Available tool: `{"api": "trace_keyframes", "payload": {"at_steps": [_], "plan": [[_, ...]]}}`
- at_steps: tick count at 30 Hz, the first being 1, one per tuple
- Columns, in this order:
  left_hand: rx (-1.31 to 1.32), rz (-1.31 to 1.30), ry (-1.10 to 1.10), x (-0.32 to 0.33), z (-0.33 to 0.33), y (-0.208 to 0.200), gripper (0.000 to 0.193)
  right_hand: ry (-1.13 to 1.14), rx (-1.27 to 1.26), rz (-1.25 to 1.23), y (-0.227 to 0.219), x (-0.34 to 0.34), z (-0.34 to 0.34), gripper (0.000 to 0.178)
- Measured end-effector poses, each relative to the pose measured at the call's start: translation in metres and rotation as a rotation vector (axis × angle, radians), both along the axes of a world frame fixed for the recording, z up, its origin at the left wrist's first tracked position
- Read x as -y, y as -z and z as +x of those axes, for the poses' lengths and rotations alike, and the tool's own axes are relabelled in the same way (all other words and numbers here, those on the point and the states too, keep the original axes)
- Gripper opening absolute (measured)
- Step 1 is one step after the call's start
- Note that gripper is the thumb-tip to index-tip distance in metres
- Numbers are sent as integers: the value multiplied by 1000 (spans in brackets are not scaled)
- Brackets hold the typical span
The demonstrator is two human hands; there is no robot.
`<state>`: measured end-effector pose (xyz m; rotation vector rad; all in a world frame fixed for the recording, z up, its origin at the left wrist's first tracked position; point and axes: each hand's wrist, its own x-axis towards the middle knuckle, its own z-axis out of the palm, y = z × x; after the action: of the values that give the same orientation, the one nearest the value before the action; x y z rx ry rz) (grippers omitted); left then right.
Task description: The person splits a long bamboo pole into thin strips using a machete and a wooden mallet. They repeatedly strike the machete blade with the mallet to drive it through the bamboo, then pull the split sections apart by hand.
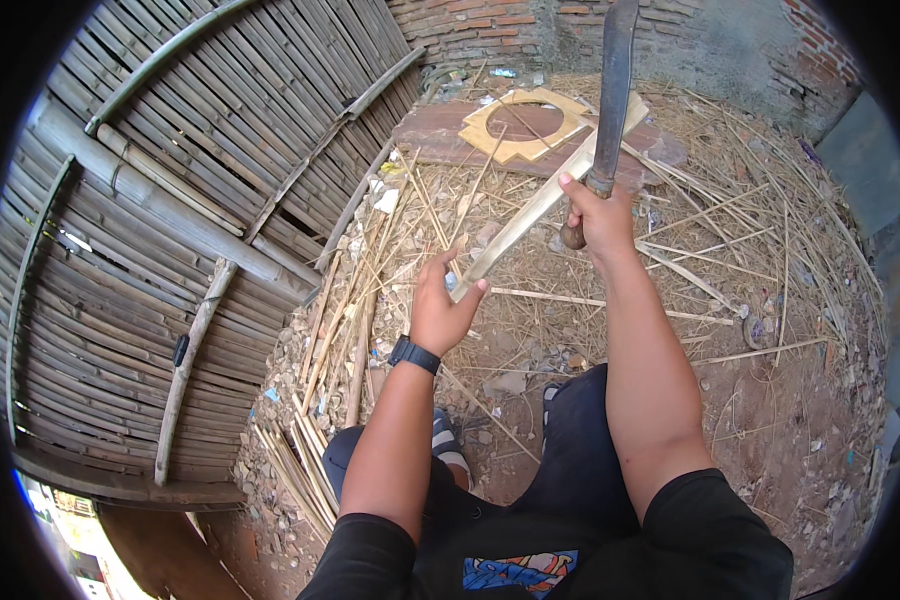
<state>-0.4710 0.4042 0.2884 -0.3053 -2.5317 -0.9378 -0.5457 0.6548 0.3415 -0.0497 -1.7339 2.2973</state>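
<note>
My right hand (607, 218) is wrapped round the handle of a machete (615, 95), whose dark blade points up and away. The thumb of that hand rests by the edge of a split bamboo strip (530, 215), pale on its inner face. This strip slants from near left to far right and passes behind the blade. At its near end, my left hand (444, 305) holds it between thumb and fingers, with a dark watch on the wrist. The far end lies partly hidden behind the blade.
A yellow wooden board with a round hole (490, 125) lies on a reddish slab (420, 140). Thin bamboo sticks (730, 225) litter the dirt, and more sticks (300, 470) lie by my left leg. A bamboo wall (170, 180) stands left, a brick wall (480, 40) at the back.
</note>
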Motion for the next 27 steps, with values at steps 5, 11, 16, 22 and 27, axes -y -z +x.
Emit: {"api": "trace_keyframes", "payload": {"at_steps": [5, 11, 16, 22, 27], "plan": [[184, -61, 253, -21, -27, -53, 45, -200, -46, 77, -24, 5, 17, 29], [173, -123, 96, -5, -35, -94, 17, -189, -181, 219, -82, 9, 38, 40], [-87, -89, 35, 12, -44, -121, 15, -147, -362, 342, -133, -15, 52, 55], [27, 160, 11, 9, -50, -139, 15, -371, -449, 214, -202, -17, 90, 55], [-57, 365, 83, 7, -60, -108, 17, -303, -579, 306, -241, -6, 106, 48]]}}
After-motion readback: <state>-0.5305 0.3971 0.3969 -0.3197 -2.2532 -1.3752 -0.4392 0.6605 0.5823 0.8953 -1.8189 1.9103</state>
